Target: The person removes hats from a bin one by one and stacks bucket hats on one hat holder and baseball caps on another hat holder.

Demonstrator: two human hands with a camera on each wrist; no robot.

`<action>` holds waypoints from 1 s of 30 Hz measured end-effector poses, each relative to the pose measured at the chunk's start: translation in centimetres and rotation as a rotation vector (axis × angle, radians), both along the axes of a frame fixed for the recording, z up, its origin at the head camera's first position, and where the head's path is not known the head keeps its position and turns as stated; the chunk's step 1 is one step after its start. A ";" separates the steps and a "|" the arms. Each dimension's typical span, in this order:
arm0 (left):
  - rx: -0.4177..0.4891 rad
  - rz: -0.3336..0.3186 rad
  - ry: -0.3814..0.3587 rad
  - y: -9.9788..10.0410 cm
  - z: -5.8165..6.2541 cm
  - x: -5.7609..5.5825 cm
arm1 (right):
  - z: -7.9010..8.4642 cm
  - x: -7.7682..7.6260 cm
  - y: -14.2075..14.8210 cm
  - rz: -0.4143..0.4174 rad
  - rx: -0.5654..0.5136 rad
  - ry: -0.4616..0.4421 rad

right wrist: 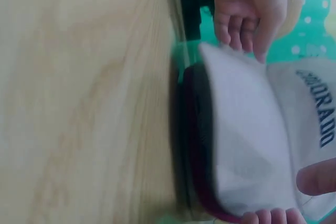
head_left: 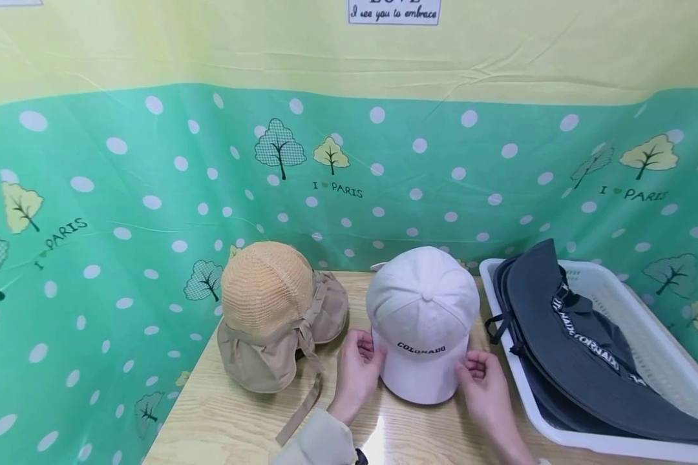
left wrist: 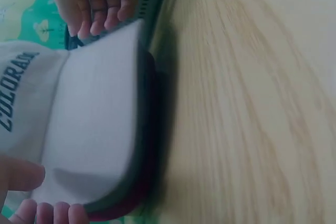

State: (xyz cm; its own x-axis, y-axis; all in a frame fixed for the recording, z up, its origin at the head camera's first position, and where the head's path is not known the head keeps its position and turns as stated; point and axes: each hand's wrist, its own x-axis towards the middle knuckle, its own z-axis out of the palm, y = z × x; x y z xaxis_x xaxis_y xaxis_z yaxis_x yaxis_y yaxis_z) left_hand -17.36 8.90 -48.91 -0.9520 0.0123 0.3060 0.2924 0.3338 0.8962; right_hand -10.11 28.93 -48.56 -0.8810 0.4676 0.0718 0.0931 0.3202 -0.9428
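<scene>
A white baseball cap (head_left: 424, 310) with dark "COLORADO" lettering sits on the wooden table, brim toward me. Under its brim in the right wrist view show more brims, one dark and one dark red (right wrist: 202, 182), stacked beneath it. My left hand (head_left: 360, 368) pinches the brim's left edge, thumb (left wrist: 23, 174) above and fingertips (left wrist: 58, 212) along the side. At the opposite edge my right hand (head_left: 485, 384) does likewise, its thumb (right wrist: 317, 177) over the brim. Left of the cap lies a straw-crowned sun hat (head_left: 267, 284) with a tan cloth brim and strap.
On the right stands a white plastic basket (head_left: 605, 278) holding black wide-brimmed hats (head_left: 564, 349), whose brims stick out over its rim. A green and yellow printed curtain (head_left: 384, 148) hangs right behind the table (head_left: 209, 426).
</scene>
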 end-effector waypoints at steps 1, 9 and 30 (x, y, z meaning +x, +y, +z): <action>0.002 -0.008 0.003 0.0 0.2 0.2 | 0.3 0.3 -0.1 0.015 -0.001 -0.003; 0.046 -0.136 -0.029 0.3 2.4 2.2 | 2.6 2.8 -0.9 0.127 -0.007 -0.076; -0.039 -0.502 0.365 4.0 5.9 6.0 | 10.0 6.8 2.7 0.225 0.412 -0.210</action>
State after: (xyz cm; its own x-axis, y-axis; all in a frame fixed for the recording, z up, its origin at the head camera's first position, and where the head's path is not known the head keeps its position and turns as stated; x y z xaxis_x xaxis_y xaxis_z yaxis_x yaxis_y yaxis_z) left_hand -11.34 12.87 -43.02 -0.6612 0.4492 0.6009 0.7074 0.1063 0.6988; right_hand -3.30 31.61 -38.57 -0.9718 0.2348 0.0205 0.1531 0.6949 -0.7026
